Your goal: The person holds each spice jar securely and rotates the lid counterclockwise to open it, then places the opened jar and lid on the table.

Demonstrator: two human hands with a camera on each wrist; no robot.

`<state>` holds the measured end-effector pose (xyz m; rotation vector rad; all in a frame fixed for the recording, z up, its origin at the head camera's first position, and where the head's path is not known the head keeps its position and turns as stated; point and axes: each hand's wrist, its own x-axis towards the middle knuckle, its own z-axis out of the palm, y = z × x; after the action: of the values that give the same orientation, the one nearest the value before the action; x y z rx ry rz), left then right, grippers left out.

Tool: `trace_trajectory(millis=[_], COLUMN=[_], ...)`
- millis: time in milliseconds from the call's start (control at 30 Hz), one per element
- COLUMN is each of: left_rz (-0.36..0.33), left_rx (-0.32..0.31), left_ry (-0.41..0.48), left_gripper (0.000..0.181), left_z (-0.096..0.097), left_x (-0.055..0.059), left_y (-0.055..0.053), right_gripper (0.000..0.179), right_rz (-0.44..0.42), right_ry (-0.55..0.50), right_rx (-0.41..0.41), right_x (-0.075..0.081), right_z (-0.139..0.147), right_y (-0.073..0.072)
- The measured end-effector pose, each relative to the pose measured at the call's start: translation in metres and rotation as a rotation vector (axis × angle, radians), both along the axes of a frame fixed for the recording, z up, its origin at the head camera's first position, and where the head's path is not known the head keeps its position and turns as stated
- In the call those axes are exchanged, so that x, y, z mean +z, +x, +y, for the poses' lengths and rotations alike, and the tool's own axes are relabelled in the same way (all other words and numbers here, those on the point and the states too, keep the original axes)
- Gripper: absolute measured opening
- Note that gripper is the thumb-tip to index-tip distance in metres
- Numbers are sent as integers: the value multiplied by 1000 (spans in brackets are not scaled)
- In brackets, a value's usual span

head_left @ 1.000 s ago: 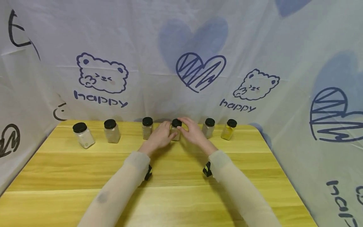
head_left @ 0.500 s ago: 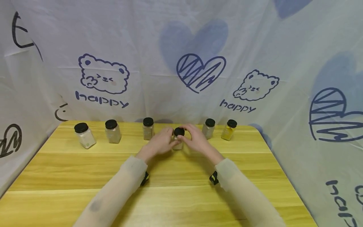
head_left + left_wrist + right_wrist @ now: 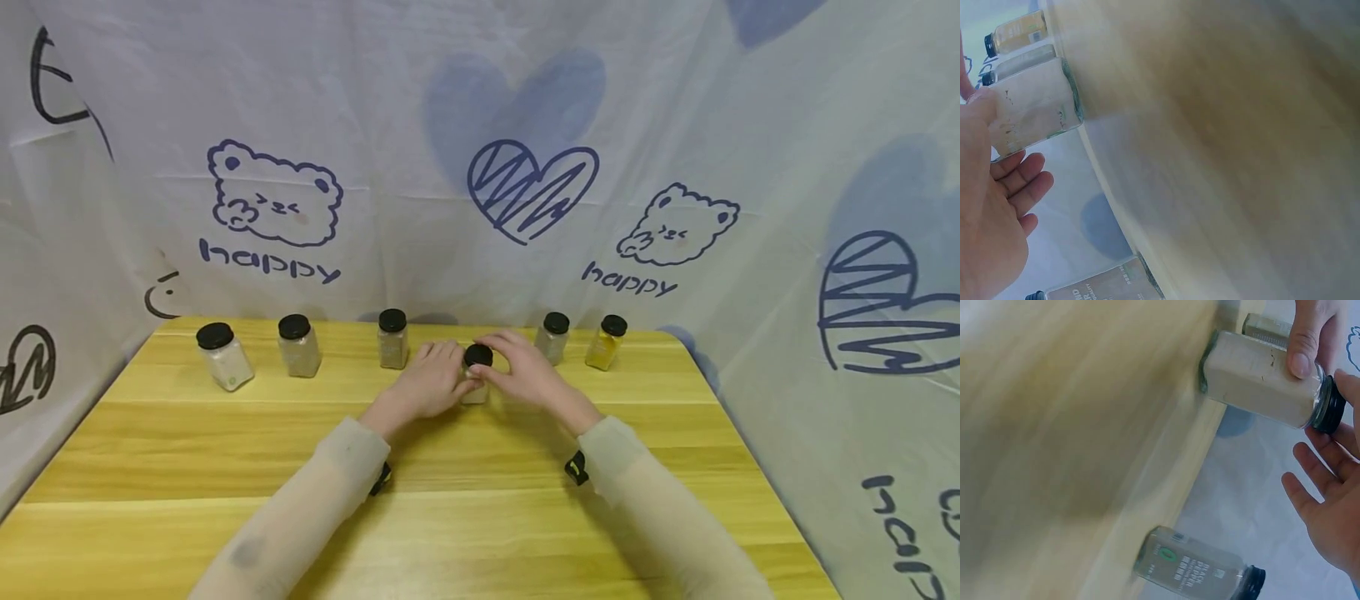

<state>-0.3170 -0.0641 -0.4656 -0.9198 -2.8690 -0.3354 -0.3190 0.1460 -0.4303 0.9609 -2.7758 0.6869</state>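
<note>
A square glass spice jar (image 3: 474,392) with pale powder inside stands on the table in front of me. My left hand (image 3: 426,382) holds its body from the left, with the thumb across the near side. From the right, my right hand (image 3: 527,373) pinches the black screw lid (image 3: 1330,409) between thumb and fingertips, its other fingers spread loosely. In the left wrist view the jar (image 3: 1038,109) sits between the left thumb and fingers, its lid hidden there. The lid is on the jar's neck.
Along the back edge of the wooden table (image 3: 465,517) stand more black-lidded jars: a white one (image 3: 229,365), a greyish one (image 3: 302,356), another greyish one (image 3: 392,350), a grey one (image 3: 551,346) and a yellow one (image 3: 603,350). A printed cloth (image 3: 405,108) hangs close behind them.
Both hands have brought the jar from the back row toward me and slightly right, most of it in the first half second. The other jars have stayed in place.
</note>
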Motion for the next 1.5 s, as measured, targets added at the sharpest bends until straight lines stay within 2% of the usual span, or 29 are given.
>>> trace_trajectory(millis=[200, 333, 667, 1133, 1267, 1500], left_rz=[25, 20, -8, -11, -7, -10], left_rx=[-41, -58, -55, -61, -59, -52], left_ry=[33, 49, 26, 22, 18, 16], left_gripper=[45, 43, 43, 44, 44, 42], left_z=[-2, -3, -4, -4, -4, -4], left_x=[-2, -1, 0, 5, 4, 3], left_y=[-3, -3, -4, -2, -2, -3], right_gripper=[55, 53, 50, 50, 54, 62], right_rz=[32, 25, 40, 2, -38, -60], right_ry=[133, 173, 156, 171, 193, 158], right_rx=[20, 39, 142, 206, 177, 36], right_x=[12, 16, 17, 20, 24, 23], right_z=[-3, -3, -1, 3, 4, 2], right_y=[-6, -9, -14, -16, -15, -9])
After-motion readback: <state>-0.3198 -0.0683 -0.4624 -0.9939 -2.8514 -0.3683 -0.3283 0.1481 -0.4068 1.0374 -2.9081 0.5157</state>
